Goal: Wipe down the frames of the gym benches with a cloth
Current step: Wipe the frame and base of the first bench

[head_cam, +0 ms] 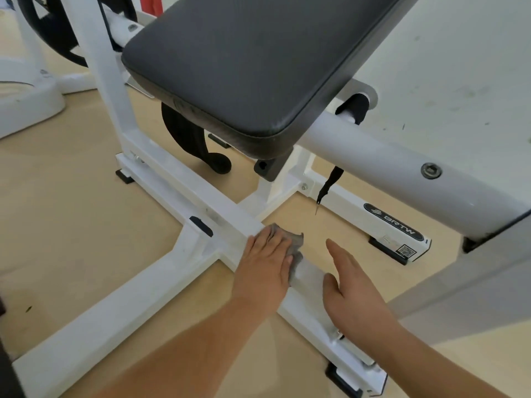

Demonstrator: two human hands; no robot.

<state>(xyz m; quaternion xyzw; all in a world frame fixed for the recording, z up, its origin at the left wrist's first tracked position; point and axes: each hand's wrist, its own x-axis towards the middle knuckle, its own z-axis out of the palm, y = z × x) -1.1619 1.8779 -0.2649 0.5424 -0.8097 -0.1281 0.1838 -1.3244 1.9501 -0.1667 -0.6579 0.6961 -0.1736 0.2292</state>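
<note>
Two bare forearms reach in from the bottom edge, the left one running up from the lower left corner. The left hand (264, 264) lies flat on a grey cloth (296, 243), its fingers (268, 239) straight and close together, pressing the cloth down onto the white frame (184, 183) of the gym bench. The cloth sits on the long floor-level bar of that frame, just past the point where a side leg branches off to the left, and a crumpled edge of it sticks out beyond the fingertips and by the thumb. The right hand (355, 287) is beside it over the same bar, fingers (339, 251) released and stretched out, holding nothing; whether its thumb touches the bar cannot be told. Above the hands the black padded seat (244, 70) tilts up and away, carried on a thick rounded white tube (373, 160). A second low bar to the right bears a black label (393, 222) reading BRTW, with a small square code next to it. Black rubber feet (125, 176) sit under the bars on the tan floor (66, 214). A dark weight plate (54, 35) shows at the top left
</note>
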